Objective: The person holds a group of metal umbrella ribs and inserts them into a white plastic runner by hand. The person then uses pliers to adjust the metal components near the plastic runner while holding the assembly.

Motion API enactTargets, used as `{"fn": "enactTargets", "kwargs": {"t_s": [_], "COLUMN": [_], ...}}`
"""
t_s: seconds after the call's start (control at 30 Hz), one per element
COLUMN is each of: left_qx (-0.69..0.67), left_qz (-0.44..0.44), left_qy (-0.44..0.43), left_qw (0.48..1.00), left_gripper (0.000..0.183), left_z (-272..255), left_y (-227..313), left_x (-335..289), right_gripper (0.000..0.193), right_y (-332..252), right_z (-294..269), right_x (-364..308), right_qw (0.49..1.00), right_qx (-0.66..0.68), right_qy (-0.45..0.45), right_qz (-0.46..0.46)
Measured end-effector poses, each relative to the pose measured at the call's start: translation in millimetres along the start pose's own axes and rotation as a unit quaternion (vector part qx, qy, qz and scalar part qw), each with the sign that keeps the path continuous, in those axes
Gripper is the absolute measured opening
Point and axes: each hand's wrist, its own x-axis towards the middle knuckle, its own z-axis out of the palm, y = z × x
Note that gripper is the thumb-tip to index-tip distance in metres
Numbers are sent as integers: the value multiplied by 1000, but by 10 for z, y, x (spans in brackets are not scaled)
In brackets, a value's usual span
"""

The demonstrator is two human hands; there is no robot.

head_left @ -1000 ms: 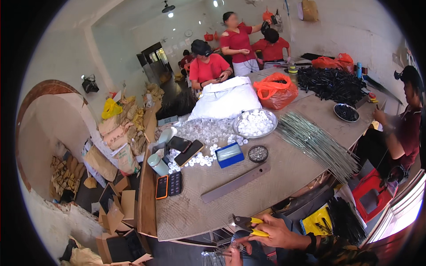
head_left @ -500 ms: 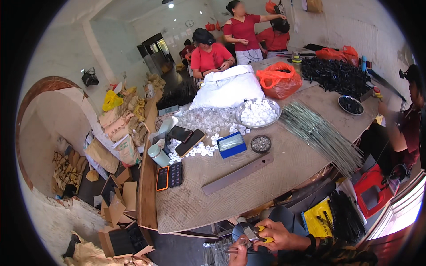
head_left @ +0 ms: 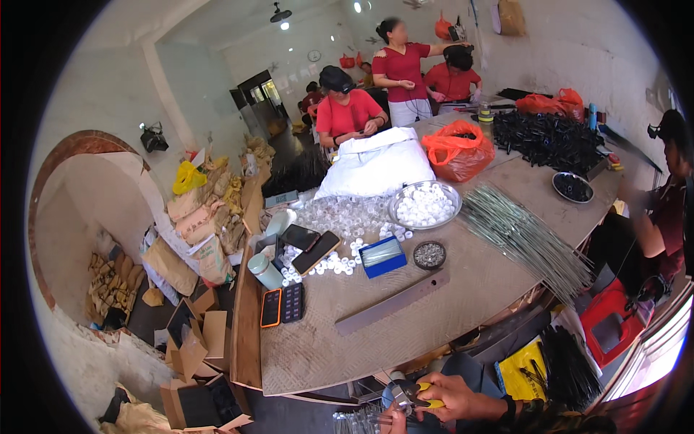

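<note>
At the lower edge, below the near table edge, my right hand [head_left: 450, 398] is closed around pliers with yellow handles [head_left: 423, 386]. The metal jaws point left toward my left hand [head_left: 394, 422], which is partly cut off by the lower edge of the picture. Its fingers are closed just under the jaws on something thin that I cannot make out clearly. A bundle of thin metal rods [head_left: 356, 421] lies to the left of that hand.
On the table [head_left: 311, 362] lie a flat metal bar [head_left: 390, 302], a blue box [head_left: 383, 257], a bowl of white caps [head_left: 425, 205], phones [head_left: 318, 252] and long metal rods [head_left: 517, 235]. Cardboard boxes [head_left: 202, 405] stand on the floor at left. Co-workers sit and stand around the table.
The whole view has shifted slightly, so the table sits lower in the picture. Both hands stay together at the pliers; the left hand is now lower and more cut off.
</note>
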Motion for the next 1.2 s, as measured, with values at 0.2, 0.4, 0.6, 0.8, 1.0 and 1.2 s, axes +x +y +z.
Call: {"fn": "enactTargets", "kwargs": {"t_s": [0.2, 0.4, 0.6, 0.8, 1.0, 1.2], "left_qx": [-11, 9, 22, 112, 127, -181], "left_qz": [-4, -37, 4, -54, 30, 30], "left_qy": [-5, 67, 39, 37, 118, 48], "left_qw": [1000, 997, 999, 992, 984, 982], "left_gripper": [46, 49, 53, 56, 36, 66], "left_z": [1, -80, 30, -12, -121, -277], "left_y": [-76, -373, -147, -156, -41, -30], "left_x": [29, 43, -10, -92, -32, 67], "right_gripper": [34, 35, 36, 22, 15, 31], "right_y": [32, 19, 28, 16, -95, -85], "right_z": [7, 41, 232, 379, 660, 235], "right_x": [13, -8, -91, -194, -17, 197], "right_qw": [1000, 999, 995, 974, 964, 998], "right_qx": [29, 30, 87, 182, 202, 62], "right_qy": [-3, -10, 33, 100, 153, -25], "right_qz": [-8, 28, 48, 92, 77, 20]}}
